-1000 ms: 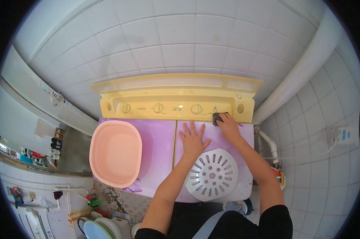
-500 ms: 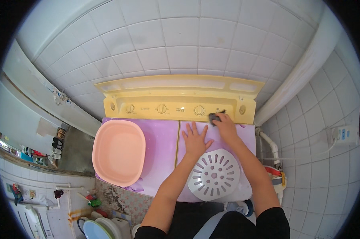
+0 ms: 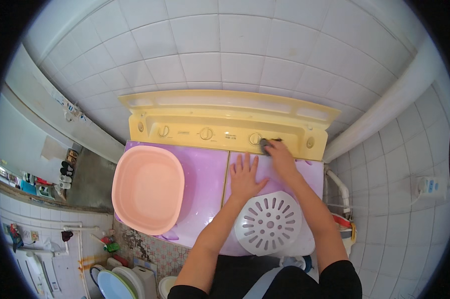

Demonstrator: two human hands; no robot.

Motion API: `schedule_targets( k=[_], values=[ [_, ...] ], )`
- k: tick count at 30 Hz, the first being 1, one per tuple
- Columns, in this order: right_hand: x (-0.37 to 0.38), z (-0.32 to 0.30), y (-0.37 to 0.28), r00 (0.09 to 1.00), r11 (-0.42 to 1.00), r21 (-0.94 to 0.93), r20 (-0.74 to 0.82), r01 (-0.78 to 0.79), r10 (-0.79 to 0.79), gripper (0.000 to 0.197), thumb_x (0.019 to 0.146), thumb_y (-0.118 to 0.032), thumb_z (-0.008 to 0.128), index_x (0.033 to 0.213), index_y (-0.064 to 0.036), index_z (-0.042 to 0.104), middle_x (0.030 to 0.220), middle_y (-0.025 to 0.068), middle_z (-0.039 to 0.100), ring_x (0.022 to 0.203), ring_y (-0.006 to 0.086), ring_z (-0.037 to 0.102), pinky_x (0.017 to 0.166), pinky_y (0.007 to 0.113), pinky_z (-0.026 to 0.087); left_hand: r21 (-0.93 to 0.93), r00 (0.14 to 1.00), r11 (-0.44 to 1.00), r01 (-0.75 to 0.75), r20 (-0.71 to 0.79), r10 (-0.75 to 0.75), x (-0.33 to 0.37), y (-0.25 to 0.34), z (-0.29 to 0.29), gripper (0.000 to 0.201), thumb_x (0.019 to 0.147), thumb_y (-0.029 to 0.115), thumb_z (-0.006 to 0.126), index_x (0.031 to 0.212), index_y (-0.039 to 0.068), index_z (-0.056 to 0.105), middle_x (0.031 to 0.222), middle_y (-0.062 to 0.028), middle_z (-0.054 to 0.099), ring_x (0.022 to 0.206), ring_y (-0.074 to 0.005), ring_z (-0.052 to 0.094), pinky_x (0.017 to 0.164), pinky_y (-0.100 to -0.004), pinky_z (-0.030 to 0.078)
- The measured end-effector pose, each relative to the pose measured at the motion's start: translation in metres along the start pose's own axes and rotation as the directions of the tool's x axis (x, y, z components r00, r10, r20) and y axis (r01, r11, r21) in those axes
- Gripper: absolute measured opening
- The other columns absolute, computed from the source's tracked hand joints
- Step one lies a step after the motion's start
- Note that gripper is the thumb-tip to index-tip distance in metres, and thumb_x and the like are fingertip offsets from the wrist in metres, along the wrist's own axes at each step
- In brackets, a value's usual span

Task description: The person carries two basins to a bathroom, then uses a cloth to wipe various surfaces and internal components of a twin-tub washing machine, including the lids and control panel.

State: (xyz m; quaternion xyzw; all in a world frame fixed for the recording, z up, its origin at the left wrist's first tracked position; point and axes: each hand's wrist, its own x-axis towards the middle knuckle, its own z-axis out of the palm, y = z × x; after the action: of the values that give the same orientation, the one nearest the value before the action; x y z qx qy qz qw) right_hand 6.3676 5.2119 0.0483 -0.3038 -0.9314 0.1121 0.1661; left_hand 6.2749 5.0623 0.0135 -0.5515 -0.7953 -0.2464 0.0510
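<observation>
My right hand (image 3: 282,159) is closed on a dark grey cloth (image 3: 265,147), pressed to the yellow control panel (image 3: 192,137) of a washing machine. The cloth sits beside the rightmost knob (image 3: 255,139). On the purple right lid (image 3: 312,178) my left hand (image 3: 245,180) lies flat, fingers spread and empty. Just in front of that hand rests a whitish slotted disc (image 3: 259,238), flat on the lid near my body. A pink plastic basin (image 3: 150,187), with nothing in it, stands on the left lid (image 3: 205,174).
White tiled walls rise behind and to the right of the machine. A thick white pipe (image 3: 384,112) slants down at the right corner, above a thinner drain pipe (image 3: 340,188). At lower left, bowls or basins (image 3: 116,286) are stacked on the floor. Shoes (image 3: 65,172) stand by the doorway.
My right hand has moved the cloth slightly left across the panel, closer to the rightmost knob. The left hand stays spread on the lid. The whole view has tilted a little.
</observation>
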Motion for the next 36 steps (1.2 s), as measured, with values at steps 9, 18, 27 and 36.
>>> schedule_targets(
  k=[9, 18, 27, 36],
  values=[
    [0.031, 0.027, 0.017, 0.986, 0.997, -0.041, -0.155, 0.058, -0.064, 0.030, 0.085, -0.007, 0.056, 0.114, -0.0002, 0.063, 0.125, 0.0173, 0.058, 0.118, 0.0330, 0.053, 0.099, 0.043, 0.044, -0.035, 1.000, 0.999, 0.003, -0.004, -0.003, 0.001, 0.005, -0.001, 0.080, 0.077, 0.059, 0.066, 0.137, 0.008, 0.052, 0.147, -0.0203, 0.038, 0.133, -0.0412, 0.034, 0.103, -0.0558, 0.027],
    [0.064, -0.010, -0.028, 0.995, 0.986, -0.169, 0.100, -0.008, 0.025, 0.023, 0.083, -0.004, 0.056, 0.104, -0.0040, 0.066, 0.110, 0.0142, 0.063, 0.108, 0.0320, 0.057, 0.090, 0.043, 0.049, -0.031, 1.000, 0.999, 0.024, -0.015, -0.024, 0.000, -0.001, -0.001, 0.081, 0.075, 0.061, 0.066, 0.137, 0.009, 0.052, 0.146, -0.0204, 0.039, 0.133, -0.0420, 0.033, 0.104, -0.0557, 0.027],
    [0.064, 0.048, -0.032, 0.887, 0.888, 0.016, 0.016, 0.460, -0.461, 0.039, 0.079, -0.004, 0.057, 0.116, -0.0063, 0.066, 0.123, 0.0120, 0.063, 0.112, 0.0301, 0.060, 0.092, 0.039, 0.050, -0.138, 0.999, 0.990, 0.001, -0.052, -0.009, 0.000, -0.001, 0.003, 0.078, 0.073, 0.056, 0.069, 0.128, 0.002, 0.055, 0.137, -0.0202, 0.044, 0.133, -0.0420, 0.033, 0.103, -0.0559, 0.028],
    [0.098, 0.059, -0.065, 0.839, 0.852, 0.057, 0.156, 0.520, -0.522, 0.045, 0.080, 0.001, 0.052, 0.122, -0.0082, 0.064, 0.141, 0.0129, 0.050, 0.131, 0.0299, 0.047, 0.102, 0.039, 0.043, -0.183, 0.996, 0.983, -0.002, -0.087, -0.015, -0.003, 0.002, 0.003, 0.059, 0.076, 0.037, 0.070, 0.122, 0.001, 0.058, 0.127, -0.0152, 0.050, 0.129, -0.0387, 0.037, 0.102, -0.0560, 0.028]
  ],
)
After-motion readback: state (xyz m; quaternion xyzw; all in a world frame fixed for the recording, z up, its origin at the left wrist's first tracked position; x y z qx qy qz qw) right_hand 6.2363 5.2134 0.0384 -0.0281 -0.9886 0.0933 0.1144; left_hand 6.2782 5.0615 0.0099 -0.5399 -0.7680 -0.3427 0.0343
